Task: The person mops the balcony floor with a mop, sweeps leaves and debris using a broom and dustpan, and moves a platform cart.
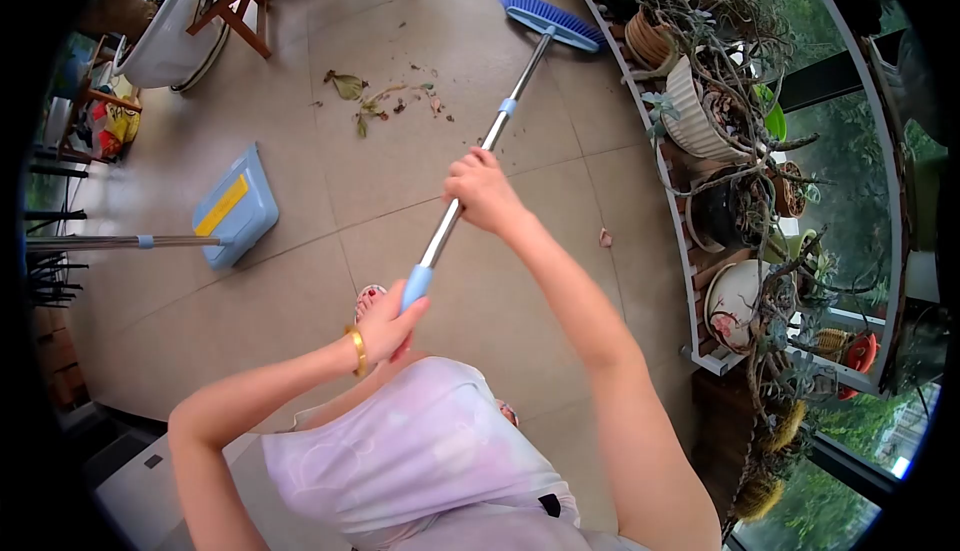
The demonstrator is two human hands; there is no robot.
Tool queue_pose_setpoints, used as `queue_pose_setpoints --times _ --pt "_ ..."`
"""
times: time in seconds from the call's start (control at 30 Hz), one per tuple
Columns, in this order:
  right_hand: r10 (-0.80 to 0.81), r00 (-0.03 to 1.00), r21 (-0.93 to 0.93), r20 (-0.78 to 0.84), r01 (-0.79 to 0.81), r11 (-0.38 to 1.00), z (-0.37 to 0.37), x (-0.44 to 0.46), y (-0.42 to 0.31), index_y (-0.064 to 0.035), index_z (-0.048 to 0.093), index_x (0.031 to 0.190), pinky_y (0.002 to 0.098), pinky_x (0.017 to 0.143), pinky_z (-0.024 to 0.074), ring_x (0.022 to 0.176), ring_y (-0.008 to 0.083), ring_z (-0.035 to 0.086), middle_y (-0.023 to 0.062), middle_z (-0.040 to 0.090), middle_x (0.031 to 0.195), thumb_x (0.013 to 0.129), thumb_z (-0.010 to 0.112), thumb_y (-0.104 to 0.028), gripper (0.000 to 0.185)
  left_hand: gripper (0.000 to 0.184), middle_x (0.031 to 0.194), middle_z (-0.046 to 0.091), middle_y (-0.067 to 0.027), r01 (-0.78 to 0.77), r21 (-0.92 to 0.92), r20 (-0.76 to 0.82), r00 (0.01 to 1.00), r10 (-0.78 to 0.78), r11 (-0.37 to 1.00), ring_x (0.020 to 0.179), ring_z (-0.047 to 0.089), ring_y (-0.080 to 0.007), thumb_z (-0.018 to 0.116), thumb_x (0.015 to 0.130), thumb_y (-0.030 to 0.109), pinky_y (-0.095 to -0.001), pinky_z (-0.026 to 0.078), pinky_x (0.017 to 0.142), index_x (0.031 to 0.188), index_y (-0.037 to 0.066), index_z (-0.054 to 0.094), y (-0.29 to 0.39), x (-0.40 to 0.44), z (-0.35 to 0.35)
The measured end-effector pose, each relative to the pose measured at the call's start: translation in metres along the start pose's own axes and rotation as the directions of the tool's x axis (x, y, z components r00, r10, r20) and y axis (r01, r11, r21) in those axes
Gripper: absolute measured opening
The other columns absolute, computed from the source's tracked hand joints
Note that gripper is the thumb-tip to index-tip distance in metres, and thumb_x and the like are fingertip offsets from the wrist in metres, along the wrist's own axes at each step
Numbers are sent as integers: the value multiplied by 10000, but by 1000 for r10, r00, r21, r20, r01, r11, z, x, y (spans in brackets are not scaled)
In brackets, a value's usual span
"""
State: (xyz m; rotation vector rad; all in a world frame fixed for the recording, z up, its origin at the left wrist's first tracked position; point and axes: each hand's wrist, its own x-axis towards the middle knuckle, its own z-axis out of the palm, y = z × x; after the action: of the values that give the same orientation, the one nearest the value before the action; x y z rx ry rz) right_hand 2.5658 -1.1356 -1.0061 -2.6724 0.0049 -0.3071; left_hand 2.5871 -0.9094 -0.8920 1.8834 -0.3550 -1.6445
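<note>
Both of my hands are wrapped round the long handle of a broom with a blue head and purple-blue bristles. My left hand grips the light-blue end of the handle, near my body. Farther up, my right hand holds the metal shaft about midway. The broom head rests on the tiled floor at the far right, beside the plant rack. Left of it lies a loose pile of dry leaves and debris. A light-blue dustpan with a yellow label and a long metal handle sits on the floor at the left.
A plant rack crowded with pots and trailing succulents lines the right side by the windows. At the upper left stand a white tub and a wooden chair. One small leaf lies on the floor near the rack.
</note>
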Motion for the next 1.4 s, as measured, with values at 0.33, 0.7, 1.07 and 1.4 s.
queue_pose_setpoints --times 0.33,0.7,1.07,1.4 --pt "337 938 -500 -83 -332 800 -7 -46 177 -88 571 832 400 982 309 1181 199 396 56 531 997 722 549 -63 115 288 499 407 -41 -144 -17 59 988 145 989 344 396 -141 402 898 352 -296 354 338 944 82 311 62 199 86" --pt "565 807 -368 -169 -584 724 34 -148 102 -50 557 761 412 995 280 942 252 483 103 528 837 696 638 -247 223 349 793 600 -194 -309 734 162 945 285 605 744 572 -371 496 839 380 -424 449 668 949 49 493 6 201 23" --pt "741 613 -151 -276 -789 596 47 -251 28 -47 513 697 456 909 319 805 288 463 103 502 748 622 685 -148 213 401 779 612 -162 -385 896 359 922 147 221 727 593 -331 522 803 458 -419 474 666 928 78 553 23 180 58" --pt "696 609 214 -380 -674 707 92 -64 -79 -51 534 760 457 946 280 893 277 460 101 514 806 563 708 -180 293 366 733 613 -155 -28 995 1 958 286 91 707 586 -336 617 722 434 -409 468 654 761 71 597 21 73 -116"
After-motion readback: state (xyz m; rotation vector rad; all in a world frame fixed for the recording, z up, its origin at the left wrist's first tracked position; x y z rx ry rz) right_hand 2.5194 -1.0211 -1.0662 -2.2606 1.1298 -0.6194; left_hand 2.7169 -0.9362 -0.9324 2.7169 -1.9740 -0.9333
